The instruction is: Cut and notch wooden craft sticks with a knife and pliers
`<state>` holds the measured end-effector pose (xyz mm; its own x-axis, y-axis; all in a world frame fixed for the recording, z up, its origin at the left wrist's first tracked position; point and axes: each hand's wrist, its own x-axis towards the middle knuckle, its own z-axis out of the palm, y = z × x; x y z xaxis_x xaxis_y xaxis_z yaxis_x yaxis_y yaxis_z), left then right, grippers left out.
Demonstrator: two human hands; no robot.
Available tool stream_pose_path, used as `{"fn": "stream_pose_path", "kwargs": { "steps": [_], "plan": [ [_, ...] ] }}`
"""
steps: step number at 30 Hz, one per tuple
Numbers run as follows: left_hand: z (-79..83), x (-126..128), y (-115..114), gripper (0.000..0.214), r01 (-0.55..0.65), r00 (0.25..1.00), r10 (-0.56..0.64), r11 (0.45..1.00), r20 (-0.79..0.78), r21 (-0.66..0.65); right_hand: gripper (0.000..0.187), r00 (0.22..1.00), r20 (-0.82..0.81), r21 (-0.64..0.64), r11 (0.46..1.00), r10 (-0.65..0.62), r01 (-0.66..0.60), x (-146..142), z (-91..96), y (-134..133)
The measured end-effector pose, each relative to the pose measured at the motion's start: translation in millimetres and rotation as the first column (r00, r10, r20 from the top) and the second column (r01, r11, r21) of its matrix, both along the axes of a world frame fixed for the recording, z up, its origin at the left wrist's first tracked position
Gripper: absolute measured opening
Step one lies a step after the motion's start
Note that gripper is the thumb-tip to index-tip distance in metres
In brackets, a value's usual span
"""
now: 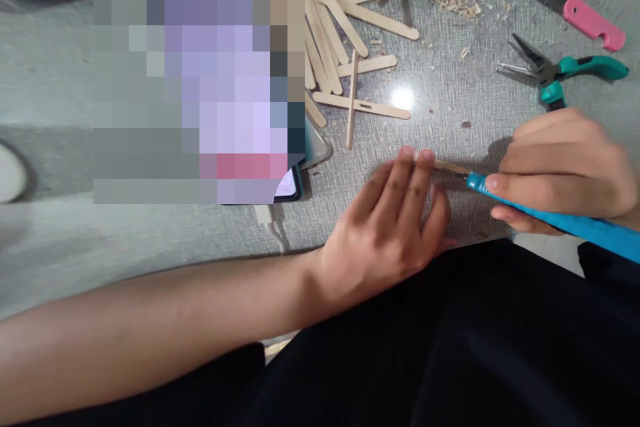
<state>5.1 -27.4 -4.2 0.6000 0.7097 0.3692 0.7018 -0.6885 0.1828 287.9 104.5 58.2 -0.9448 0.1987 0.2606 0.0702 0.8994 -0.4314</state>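
Observation:
A wooden craft stick lies on the table near its front edge. Its left end is beneath the fingertips of my left hand, which hold it down against the surface. My right hand is closed round a slim blue-handled craft knife, with the thumb along the handle. The knife's short tip meets the stick's right end; its exact shape is too small to make out. Slight blur covers my right hand. Beyond my left hand, two craft sticks lie crossed, one with a narrow slot cut in it.
A heap of craft sticks spreads at the back, beside wood shavings. Green-handled pliers and a pink folding cutter lie at the right. A phone with a white cable is left, partly pixelated.

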Motion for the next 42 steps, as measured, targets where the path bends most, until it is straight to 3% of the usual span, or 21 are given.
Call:
{"fn": "stream_pose_path", "kwargs": {
  "steps": [3, 7, 11, 16, 22, 25, 28, 31, 33, 35, 37, 40, 42],
  "plan": [
    [0.8, -3.3, 16.1, 0.033, 0.057, 0.979, -0.069, 0.996, 0.189, 0.069, 0.015, 1.000, 0.004, 0.021, 1.000, 0.002, -0.002, 0.2, -1.1, -0.2],
    [-1.2, -3.9, 32.7, 0.030, -0.011, 0.942, 0.013, 1.000, 0.334, -0.006, 0.011, 1.000, -0.023, 0.065, 0.998, 0.003, -0.002, -4.6, -4.7, -3.5],
    [-10.0, 1.7, 42.0, 0.019, 0.022, 0.900, -0.029, 1.000, 0.435, 0.021, 0.019, 0.998, -0.068, 0.160, 0.987, -0.018, 0.028, -13.8, -9.3, -11.3],
    [-11.8, 3.8, 49.1, 0.011, 0.058, 0.885, -0.059, 0.998, 0.461, 0.017, 0.028, 0.994, -0.051, 0.183, 0.978, -0.096, 0.103, -18.8, -12.4, -19.4],
    [-11.0, -1.9, 52.3, 0.009, 0.058, 0.890, -0.041, 0.998, 0.453, -0.025, 0.052, 0.990, -0.088, 0.035, 0.993, -0.111, 0.114, -13.4, 0.4, -20.8],
    [-12.6, -2.5, 51.0, 0.014, 0.006, 0.906, 0.020, 0.998, 0.424, -0.060, 0.047, 0.994, -0.067, -0.002, 0.996, -0.092, 0.092, -8.9, 8.2, -22.0],
    [-11.7, -1.3, 48.2, 0.011, -0.005, 0.900, -0.001, 1.000, 0.436, 0.014, 0.028, 0.997, -0.023, 0.008, 0.997, -0.072, 0.072, -4.8, 10.3, -24.0],
    [-7.4, 2.2, 43.6, 0.022, -0.013, 0.859, -0.031, 0.997, 0.510, 0.082, 0.018, 0.999, -0.009, 0.038, 0.998, -0.040, 0.041, -3.6, 8.3, -25.5],
    [-3.5, 6.9, 40.1, 0.029, 0.068, 0.844, -0.083, 0.997, 0.530, 0.047, 0.014, 1.000, -0.003, 0.058, 0.998, 0.007, -0.007, -5.7, 6.5, -27.3],
    [-0.3, 13.6, 36.8, 0.033, 0.182, 0.774, -0.224, 0.975, 0.593, 0.131, 0.007, 0.998, -0.005, 0.050, 0.997, 0.060, -0.060, -10.6, 5.2, -31.9],
    [1.4, 21.1, 33.8, 0.028, 0.228, 0.779, -0.280, 0.960, 0.561, 0.163, 0.019, 0.996, -0.038, 0.022, 0.997, 0.075, -0.074, -17.3, 4.9, -40.8],
    [2.6, 29.8, 29.1, 0.021, 0.189, 0.772, -0.250, 0.968, 0.584, 0.163, 0.027, 0.987, -0.159, -0.021, 0.999, -0.034, 0.031, -26.9, 7.3, -59.9],
    [3.6, 32.6, 25.7, 0.011, 0.202, 0.812, -0.236, 0.972, 0.534, 0.122, 0.023, 0.991, -0.097, -0.053, 0.995, -0.089, 0.084, -30.4, 9.7, -72.0]
  ]
}}
